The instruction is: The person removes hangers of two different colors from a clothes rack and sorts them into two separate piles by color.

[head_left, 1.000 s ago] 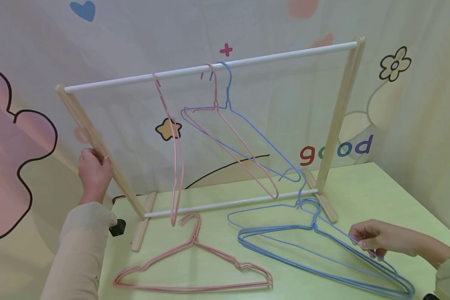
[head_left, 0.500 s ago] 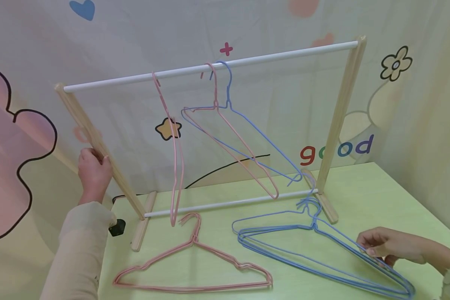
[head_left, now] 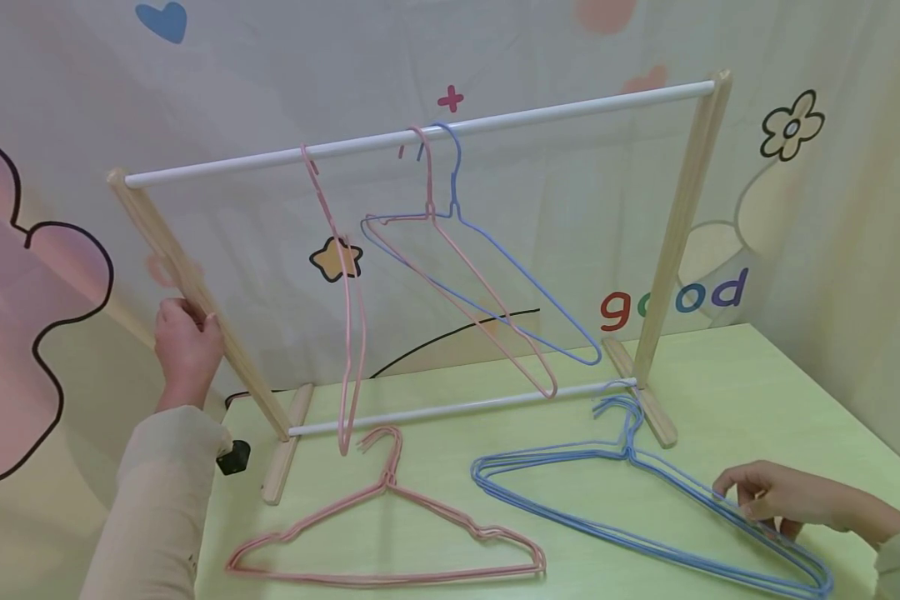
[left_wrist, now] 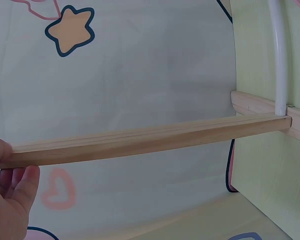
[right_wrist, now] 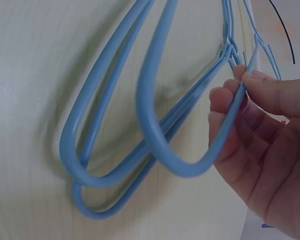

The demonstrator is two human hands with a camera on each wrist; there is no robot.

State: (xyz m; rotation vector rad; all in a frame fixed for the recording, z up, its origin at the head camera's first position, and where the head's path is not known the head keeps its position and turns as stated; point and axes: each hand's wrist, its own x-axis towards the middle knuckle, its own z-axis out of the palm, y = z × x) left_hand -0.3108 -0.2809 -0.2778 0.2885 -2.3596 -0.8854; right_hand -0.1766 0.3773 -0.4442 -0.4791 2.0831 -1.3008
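The right hand (head_left: 783, 500), at 4 o'clock in the head view, pinches one blue hanger (right_wrist: 146, 100) between thumb and fingers; the gap is narrow, closed to the wire. The hanger's rounded end stands above the stack of blue hangers (head_left: 629, 452). The left hand (head_left: 189, 346), at 9 o'clock, grips the left wooden post (head_left: 244, 364) with curled fingers. Legible lettering: "good" (head_left: 690, 284) on the backdrop (head_left: 540, 50), at 3 o'clock. The right edge of the surface (head_left: 757, 392) passes beyond the right hand; bare surface separates the pink hangers (head_left: 390, 580), at 6 o'clock, from the stack.
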